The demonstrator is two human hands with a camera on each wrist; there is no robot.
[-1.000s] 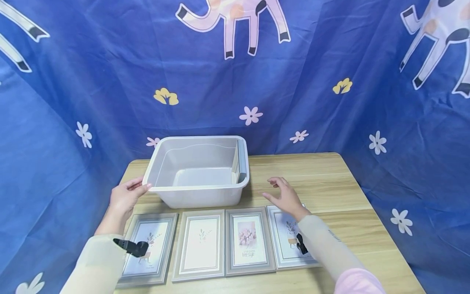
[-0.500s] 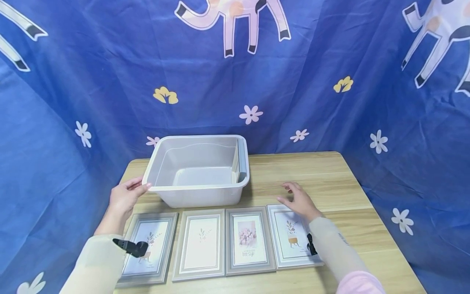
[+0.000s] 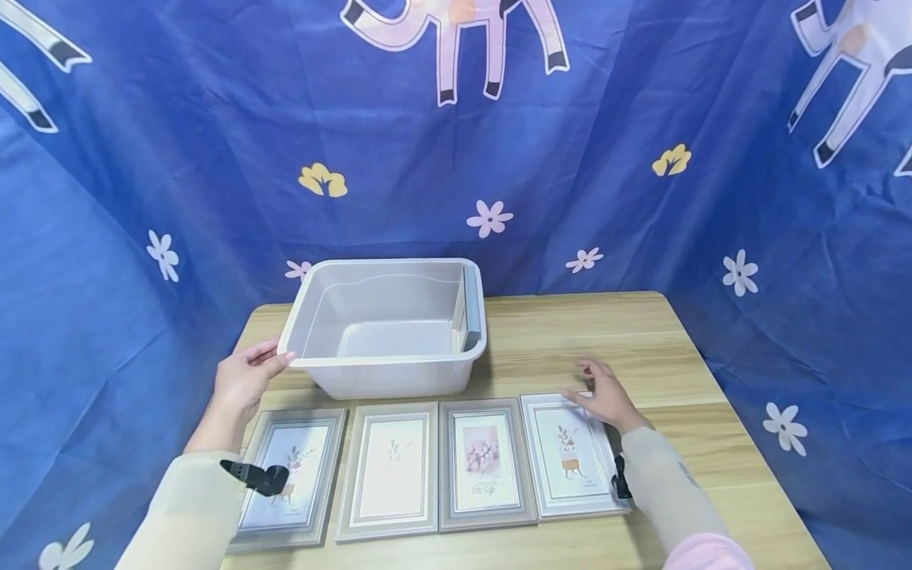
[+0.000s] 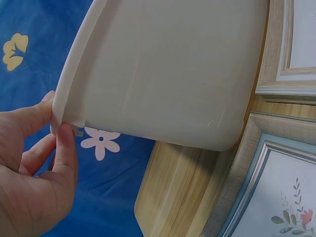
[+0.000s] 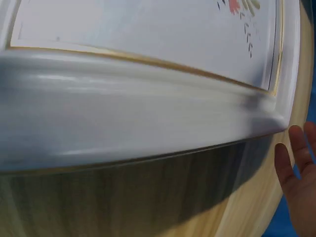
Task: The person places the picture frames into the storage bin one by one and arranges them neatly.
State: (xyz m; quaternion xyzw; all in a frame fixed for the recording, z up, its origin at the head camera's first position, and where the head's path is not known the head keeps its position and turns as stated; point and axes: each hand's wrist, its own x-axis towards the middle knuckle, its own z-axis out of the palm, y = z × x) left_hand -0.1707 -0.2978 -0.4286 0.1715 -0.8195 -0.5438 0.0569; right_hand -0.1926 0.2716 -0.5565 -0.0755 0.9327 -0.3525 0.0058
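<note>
My left hand (image 3: 242, 384) pinches the front left corner of a light grey plastic basin (image 3: 388, 381), thumb and fingers on either side of the rim (image 4: 61, 101). Inside the basin, one picture frame (image 3: 471, 310) stands on edge against the right wall. Over the upper right corner of a white picture frame (image 3: 570, 443), my right hand (image 3: 611, 402) hovers with loosely bent fingers and holds nothing. In the right wrist view, its fingers (image 5: 298, 148) are spread just off that frame's corner, and the thumb is hidden.
Left of the white frame, three more picture frames lie face up in a row: one with pink flowers (image 3: 483, 467), a pale one (image 3: 390, 475) and a grey one (image 3: 292, 463). All rest on a wooden table (image 3: 584, 332). A blue printed curtain (image 3: 399, 158) surrounds it.
My right hand has moved right and slightly nearer, from beside the basin to the white frame's upper right corner. The left hand has kept its hold on the basin rim.
</note>
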